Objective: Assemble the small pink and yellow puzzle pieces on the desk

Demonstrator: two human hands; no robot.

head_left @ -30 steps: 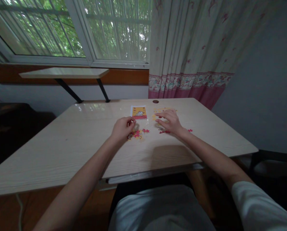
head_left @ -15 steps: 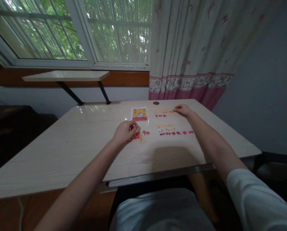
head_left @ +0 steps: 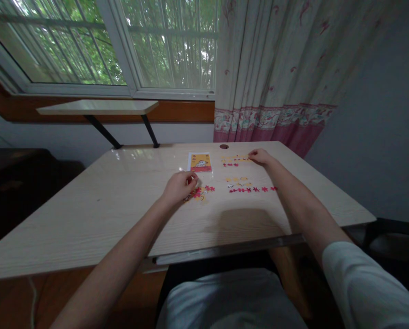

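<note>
A pale wood-grain desk (head_left: 122,187) is spreading across the middle, a round brown hole (head_left: 224,146) sitting near its far edge toward twelve o'clock. At ten o'clock a raised shelf (head_left: 98,107) is standing on dark slanting legs (head_left: 102,130). Between ten and twelve, a white-framed window (head_left: 170,50) is letting in daylight, green foliage (head_left: 112,59) showing behind bars (head_left: 53,22); an orange-brown ledge (head_left: 187,111) is running beneath. At one o'clock a pale patterned curtain (head_left: 273,59) is hanging, ending in pink. A dim grey-blue wall (head_left: 379,119) is rising at two. Dark furniture (head_left: 22,169) is sitting at nine, a pale cable (head_left: 33,301) is trailing at eight, and reddish-brown floor (head_left: 139,292) is showing at seven.
</note>
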